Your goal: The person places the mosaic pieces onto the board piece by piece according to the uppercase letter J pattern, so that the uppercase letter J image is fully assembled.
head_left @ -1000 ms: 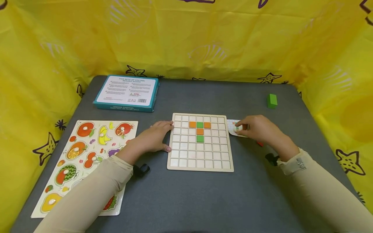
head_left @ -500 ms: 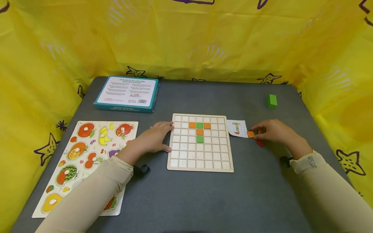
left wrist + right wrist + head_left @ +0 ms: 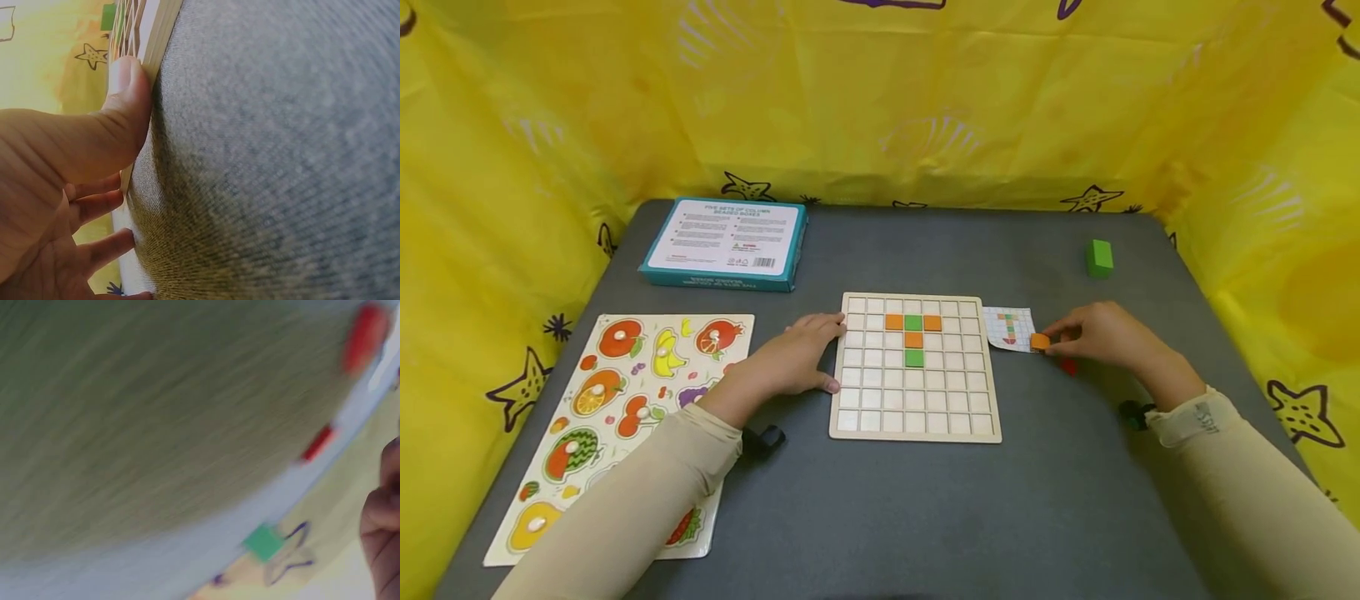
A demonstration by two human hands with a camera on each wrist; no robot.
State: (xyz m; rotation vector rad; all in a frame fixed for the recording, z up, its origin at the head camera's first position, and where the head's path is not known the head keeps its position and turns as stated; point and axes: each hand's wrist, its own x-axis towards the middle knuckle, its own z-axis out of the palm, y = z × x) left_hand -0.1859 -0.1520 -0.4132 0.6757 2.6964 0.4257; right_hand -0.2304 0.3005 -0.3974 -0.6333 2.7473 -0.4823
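My left hand rests against the left edge of a wooden grid board. In the left wrist view its thumb presses the board's rim, and the fingers spread along the same edge. On the board, orange tiles and green tiles form a T shape. My right hand pinches a loose orange tile at the fingertips, beside a small pattern card. A red piece lies under that hand; the right wrist view shows two blurred red pieces.
A green block stands at the back right of the grey table. At the back left lies a teal box. A fruit peg puzzle lies partly under the left sleeve. Yellow cloth surrounds the table.
The right hand has drawn back to the right from the pattern card and now pinches the orange tile, which has tilted up. The left hand stays at the board's edge.
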